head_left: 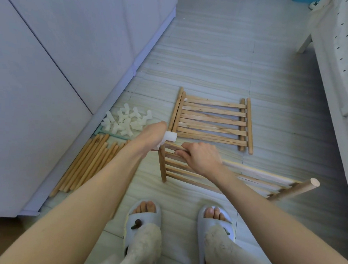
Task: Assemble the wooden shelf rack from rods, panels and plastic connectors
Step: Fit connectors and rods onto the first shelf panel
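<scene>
Seemingly left hand (148, 136) fits connector (170, 136) onto right-held rod (173, 146).

Head view: soft, diffuse daylight with a cool bluish cast. Floor (223, 63) evenly lit, brightest toward top centre; no hard glare. Shadows faint, soft-edged under the forearms and beside the slippers (144, 217). Corners darken, most at lower left. Wide-angle distortion bends the cabinet (51, 65) edge and stretches the forearms at the frame bottom. Centre sharp; margins slightly soft

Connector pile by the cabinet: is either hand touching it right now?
No: the left hand holds one connector at the panel; the pile lies apart.
</scene>
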Motion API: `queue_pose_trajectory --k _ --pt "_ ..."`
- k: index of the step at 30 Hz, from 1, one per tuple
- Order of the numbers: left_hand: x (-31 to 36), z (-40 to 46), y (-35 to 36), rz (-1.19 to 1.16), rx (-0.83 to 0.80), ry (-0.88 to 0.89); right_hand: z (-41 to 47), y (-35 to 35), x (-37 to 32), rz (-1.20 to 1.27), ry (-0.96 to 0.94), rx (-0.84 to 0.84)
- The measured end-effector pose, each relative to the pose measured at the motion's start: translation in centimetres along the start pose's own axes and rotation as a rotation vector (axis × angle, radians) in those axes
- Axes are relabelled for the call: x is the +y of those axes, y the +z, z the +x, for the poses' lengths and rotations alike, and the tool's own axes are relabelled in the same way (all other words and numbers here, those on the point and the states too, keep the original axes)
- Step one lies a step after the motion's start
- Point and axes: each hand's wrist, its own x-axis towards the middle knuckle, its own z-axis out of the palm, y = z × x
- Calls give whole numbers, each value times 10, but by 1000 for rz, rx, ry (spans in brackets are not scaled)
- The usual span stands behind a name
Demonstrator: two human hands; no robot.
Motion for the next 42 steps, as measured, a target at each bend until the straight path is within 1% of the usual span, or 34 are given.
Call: queue_pose_trajectory --k 4,10,13,17,19,21,23,25,27,29,33,36,39,42 --pt "0 3 3 29 57 57 1 2 2 -15 -3 11" --pt "0 -2 3 101 52 113 -1 -1 4 -7 -13 5" --pt "3 -2 0 73 32 130 0 -2 3 -5 -1 -2" --pt "5 0 -3 -52 -70 71 5 -5 5 -10 1 -4" --pt "-1 2 -4 -100 -105 81 6 -3 5 -6 -17 -27" --pt "-15 7 -5 -235 -125 107 8 -2 6 -5 -33 -55" --pt "-37 15 -9 -355 -109 104 14 -4 8 -25 -34 -52" --pt "-66 27 -16 -347 -44 82 24 -5 10 -65 -30 -32" --pt "-100 42 -24 -261 43 39 34 -6 11 -91 -34 -22" --pt "-135 58 -31 -110 86 -9 41 -6 13 -88 -39 -8" --pt "-187 82 -27 275 29 -35 49 -8 21 -66 -43 28" --pt "-205 95 -12 515 3 15 48 -6 21 -67 -39 52" --pt "-213 100 6 713 63 17 45 -3 20 -83 -36 69" --pt "-215 99 19 772 142 -49 45 0 20 -107 -38 74"
